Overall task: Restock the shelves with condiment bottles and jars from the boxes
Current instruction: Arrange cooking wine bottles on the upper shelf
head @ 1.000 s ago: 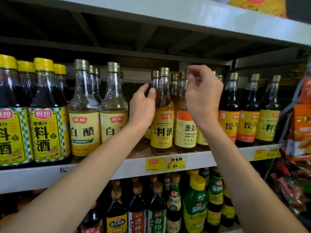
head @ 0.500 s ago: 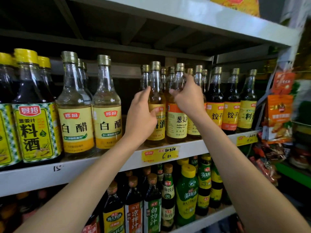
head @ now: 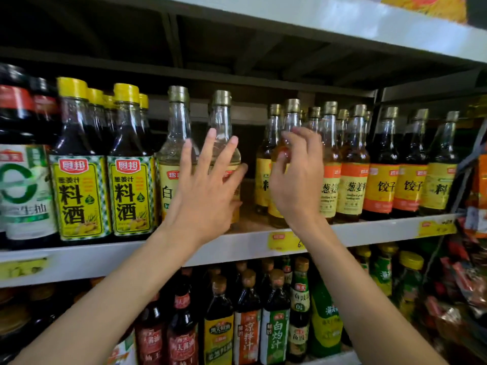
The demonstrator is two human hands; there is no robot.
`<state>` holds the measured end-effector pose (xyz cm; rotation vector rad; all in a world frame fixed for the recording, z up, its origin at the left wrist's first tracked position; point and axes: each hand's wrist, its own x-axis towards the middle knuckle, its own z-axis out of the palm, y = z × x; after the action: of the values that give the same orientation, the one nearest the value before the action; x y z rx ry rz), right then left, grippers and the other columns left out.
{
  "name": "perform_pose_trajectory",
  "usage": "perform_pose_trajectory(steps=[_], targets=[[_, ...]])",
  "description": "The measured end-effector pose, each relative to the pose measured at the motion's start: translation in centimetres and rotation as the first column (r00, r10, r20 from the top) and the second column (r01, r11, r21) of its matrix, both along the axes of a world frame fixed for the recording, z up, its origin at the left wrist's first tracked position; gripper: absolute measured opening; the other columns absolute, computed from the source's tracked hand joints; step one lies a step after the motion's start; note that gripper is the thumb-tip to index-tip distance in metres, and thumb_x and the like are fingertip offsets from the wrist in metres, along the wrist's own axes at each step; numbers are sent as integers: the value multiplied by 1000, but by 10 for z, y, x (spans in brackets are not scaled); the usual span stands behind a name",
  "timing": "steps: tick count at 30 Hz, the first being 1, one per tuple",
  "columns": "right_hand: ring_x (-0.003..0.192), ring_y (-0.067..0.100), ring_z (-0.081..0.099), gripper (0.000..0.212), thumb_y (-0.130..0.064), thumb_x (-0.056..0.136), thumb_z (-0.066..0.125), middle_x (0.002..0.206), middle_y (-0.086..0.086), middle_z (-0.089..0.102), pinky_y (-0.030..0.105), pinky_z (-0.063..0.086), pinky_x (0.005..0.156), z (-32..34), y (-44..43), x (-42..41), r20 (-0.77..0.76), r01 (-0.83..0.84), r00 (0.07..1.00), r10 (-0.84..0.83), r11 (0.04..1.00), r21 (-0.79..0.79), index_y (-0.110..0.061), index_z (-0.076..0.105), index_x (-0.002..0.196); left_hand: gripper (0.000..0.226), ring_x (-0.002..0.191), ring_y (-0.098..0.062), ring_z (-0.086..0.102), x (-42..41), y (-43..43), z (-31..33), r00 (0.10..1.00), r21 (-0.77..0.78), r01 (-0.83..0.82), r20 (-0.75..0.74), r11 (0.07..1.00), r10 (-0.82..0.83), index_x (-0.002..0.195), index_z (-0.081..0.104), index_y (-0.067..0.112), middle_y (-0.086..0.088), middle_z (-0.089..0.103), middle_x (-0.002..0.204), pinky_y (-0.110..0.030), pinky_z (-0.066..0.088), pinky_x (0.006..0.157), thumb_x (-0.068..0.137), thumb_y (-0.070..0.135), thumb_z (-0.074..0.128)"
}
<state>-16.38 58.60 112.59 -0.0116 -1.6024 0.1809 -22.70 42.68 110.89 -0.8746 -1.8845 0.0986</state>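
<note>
**Reaching with both hands into the middle shelf's bottle row**

Spreading the left fingers point(head: 210, 143) wide, all five apart, and holding the left hand point(head: 205, 191) palm-forward in front of two clear vinegar bottles point(head: 176, 133); touching the glass or not, impossible to tell. Curling the right fingers point(head: 303, 135) loosely at the shoulder of one amber bottle point(head: 291, 117), the right hand point(head: 297, 185) covering its label; pinching it or only hovering, impossible to tell. Finding every one of these upright on the middle shelf point(head: 237, 247). Counting leftward: two yellow-capped bottles point(head: 76, 185) in front, three more yellow caps behind. Counting rightward past the right hand: two orange-banded bottles point(head: 353, 191), then three dark gold-capped bottles point(head: 382, 185). Spotting one yellow price tag point(head: 282, 241) on the shelf edge beside the right wrist.
</note>
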Motion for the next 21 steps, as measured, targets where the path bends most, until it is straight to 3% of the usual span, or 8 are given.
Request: perform_pose_trajectory(steps=[2,5,7,9,17,21], targets=[[115,19,56,35,-6,93,56,127,11,56,29,50,95,2,-25,-7,166,-159,973,161,987,-24,-3,56,128,78,151,-42,0,-7,-6,-1,999,-8,27,-30,1000,-27,147,43,23,-13,14,165,-68,6,116,77,52,64],[122,14,53,53,-22,97,59,140,4,52,36,48,102,16,-49,-17,383,-315,804,455,872,-375,-16,40,147,85,152,-38,7,-13,-15,-5,994,26,53,-95,998,-50,144,35,9,-18,19,162,-63,3,119,70,41,63],[121,10,53,60,-27,96,60,140,1,54,38,46,105,23,-53,-19,394,-390,657,642,737,-551,-20,35,150,88,152,-38,6,-15,-21,-10,994,57,34,-106,998,-28,145,32,7,-21,16,162,-61,-1,120,72,45,64],[119,10,56,61,-28,94,62,134,-3,59,40,46,105,23,-51,-20,359,-429,574,736,644,-634,-21,38,150,93,152,-39,5,-15,-24,-14,995,64,5,-95,998,1,147,34,6,-23,15,162,-61,-2,119,75,53,69],[114,14,60,64,-27,88,70,125,-3,63,41,50,101,23,-55,-25,271,-424,613,742,599,-679,-21,44,146,96,152,-36,9,-17,-28,-14,999,62,22,-45,998,-20,147,27,9,-22,18,162,-61,1,119,76,57,71],[118,12,57,65,-28,91,68,131,-4,61,39,49,103,20,-53,-19,296,-434,583,756,598,-674,-22,40,148,91,151,-39,9,-10,-30,-13,999,73,54,6,996,-54,148,36,11,-21,21,161,-65,4,118,76,53,73]])
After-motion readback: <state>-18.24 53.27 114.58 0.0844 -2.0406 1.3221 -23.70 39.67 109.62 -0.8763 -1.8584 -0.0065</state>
